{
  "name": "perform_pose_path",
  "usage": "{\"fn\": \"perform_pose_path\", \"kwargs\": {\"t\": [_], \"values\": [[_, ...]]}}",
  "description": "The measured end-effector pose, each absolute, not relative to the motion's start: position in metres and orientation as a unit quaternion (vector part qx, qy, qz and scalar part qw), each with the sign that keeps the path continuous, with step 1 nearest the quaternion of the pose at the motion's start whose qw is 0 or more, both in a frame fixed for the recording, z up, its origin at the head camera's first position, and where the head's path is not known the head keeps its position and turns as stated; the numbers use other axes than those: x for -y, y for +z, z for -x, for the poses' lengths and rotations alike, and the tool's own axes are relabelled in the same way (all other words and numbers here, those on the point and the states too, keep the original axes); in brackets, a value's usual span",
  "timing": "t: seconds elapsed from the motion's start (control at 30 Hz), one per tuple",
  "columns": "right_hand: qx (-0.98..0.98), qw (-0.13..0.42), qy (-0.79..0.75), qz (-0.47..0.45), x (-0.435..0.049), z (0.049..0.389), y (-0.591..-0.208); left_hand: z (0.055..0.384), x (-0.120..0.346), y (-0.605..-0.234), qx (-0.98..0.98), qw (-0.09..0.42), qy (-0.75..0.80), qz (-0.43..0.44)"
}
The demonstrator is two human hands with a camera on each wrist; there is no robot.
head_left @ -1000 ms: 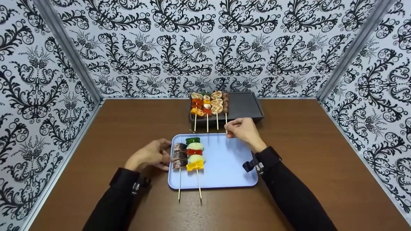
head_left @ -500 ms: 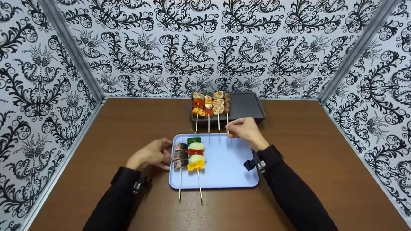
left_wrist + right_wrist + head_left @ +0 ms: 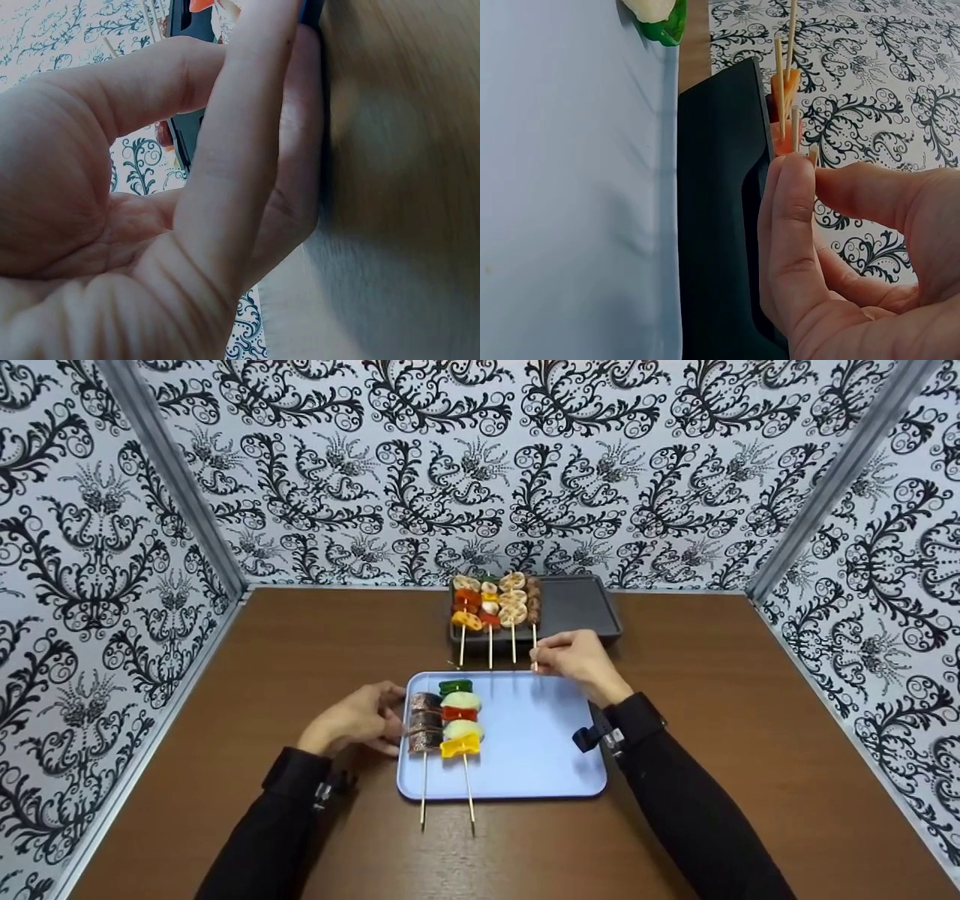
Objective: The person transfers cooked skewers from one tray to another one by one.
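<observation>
Wooden skewer stick [image 3: 534, 649] of the rightmost kebab, the brown meat skewer [image 3: 532, 604], is pinched by the right hand [image 3: 576, 658] at its near end; thumb and forefinger close on it. Right wrist view shows the fingertips [image 3: 791, 180] meeting at a stick end, though which stick is hard to tell there. The meat end lies on the dark grill tray [image 3: 577, 611] at the back of the desk [image 3: 712, 712]; the stick overhangs the tray's near edge toward the blue tray [image 3: 525, 735].

Three more skewers sit left of it on the grill tray: lotus-root skewer [image 3: 513, 600], mixed skewer with mushroom and red pieces [image 3: 489, 604], vegetable skewer with red and orange pieces [image 3: 465, 604]. All lie parallel, sticks pointing toward the person.

Left hand [image 3: 352, 721] rests at the blue tray's left edge, fingers loosely curled against the rim, just beside the bacon-wrapped skewer [image 3: 424, 724]. Left wrist view shows fingers pressed to the tray edge, nothing gripped.

Blue tray carries two skewers at its left side: the bacon-wrapped one and a pepper-and-onion skewer [image 3: 459, 716], touching or nearly so. Both sticks overhang the near rim.

Black-and-white patterned walls [image 3: 480, 472] enclose the desk on three sides. Black sleeves [image 3: 675, 802] cover both arms.
</observation>
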State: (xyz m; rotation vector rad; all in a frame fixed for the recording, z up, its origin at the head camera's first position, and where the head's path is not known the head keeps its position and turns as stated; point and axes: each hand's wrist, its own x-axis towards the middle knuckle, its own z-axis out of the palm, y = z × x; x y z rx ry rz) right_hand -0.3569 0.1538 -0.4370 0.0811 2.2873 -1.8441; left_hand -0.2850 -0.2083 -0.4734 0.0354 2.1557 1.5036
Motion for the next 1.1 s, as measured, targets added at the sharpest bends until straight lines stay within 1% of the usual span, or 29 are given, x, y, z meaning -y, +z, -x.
{"fn": "perform_pose_path", "kwargs": {"t": [0.23, 0.67, 0.87, 1.1], "values": [[-0.733, 0.114, -0.670, -0.029, -0.158, 0.357, -0.436, 0.285, 0.208, -0.475, -0.797, 0.246, 0.551, -0.027], [-0.719, 0.140, -0.680, -0.044, -0.165, 0.358, -0.434, 0.285, 0.208, -0.476, -0.798, 0.250, 0.548, -0.015], [-0.722, 0.134, -0.677, -0.039, -0.168, 0.359, -0.437, 0.286, 0.207, -0.473, -0.803, 0.245, 0.543, -0.012], [-0.712, 0.131, -0.689, -0.037, -0.168, 0.356, -0.443, 0.285, 0.209, -0.475, -0.799, 0.251, 0.546, -0.025]]}}
